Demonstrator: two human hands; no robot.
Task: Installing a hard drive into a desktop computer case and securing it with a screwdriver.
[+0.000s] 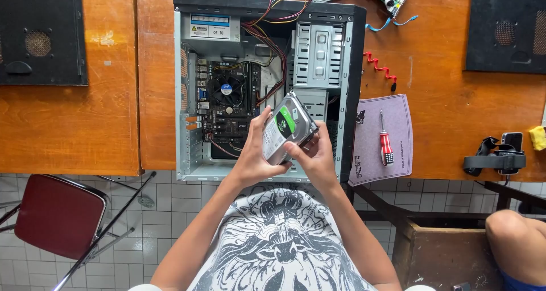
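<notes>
An open computer case lies on the wooden table, a red-handled screwdriver on a mat beside it. Above the case's near edge, the left hand and right hand clasp a hard drive, fingers pinching its edges.

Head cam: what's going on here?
A person holds a hard drive in both hands, left hand and right hand, tilted above an open computer case lying on its side on a wooden table. The motherboard with its fan is exposed. A red-handled screwdriver lies on a purple mat right of the case. Another person's knee shows at lower right.
</notes>
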